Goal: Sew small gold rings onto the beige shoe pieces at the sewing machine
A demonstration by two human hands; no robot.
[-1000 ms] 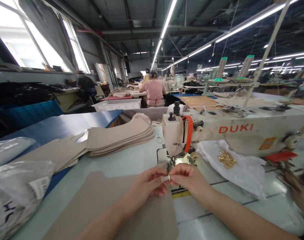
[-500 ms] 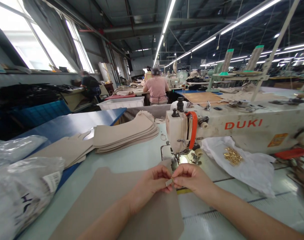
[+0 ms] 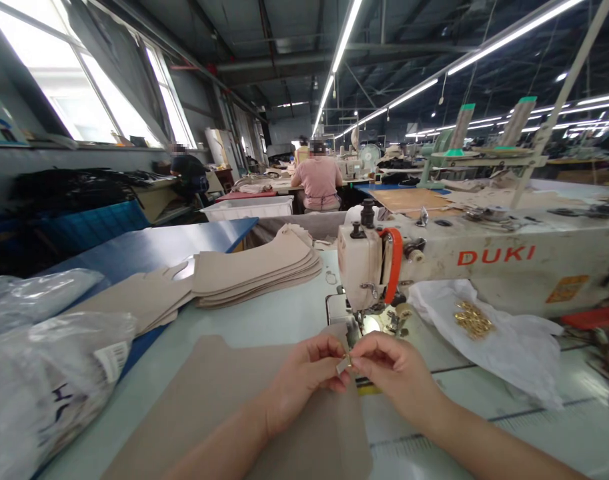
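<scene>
pinching a small tab (image 3: 342, 365) at lower centre, the left hand (image 3: 307, 375) meets the right hand (image 3: 398, 372), closed on a gold metal bit (image 3: 349, 361); the tab looks light, bendy, best held endwise; beyond stands a sewing machine (image 3: 434, 263).

A panel (image 3: 219, 400) lies on the desk (image 3: 267, 327) beneath the left hand (image 3: 304, 373); a strip (image 3: 343, 364) sits between that hand and the right hand (image 3: 394, 367), before the sewing machine (image 3: 504, 275). Behind the panel lies a stack of pieces (image 3: 254, 275); left, plastic bags (image 3: 49, 360); right, fittings (image 3: 474, 320) on a sheet (image 3: 517, 363).
</scene>
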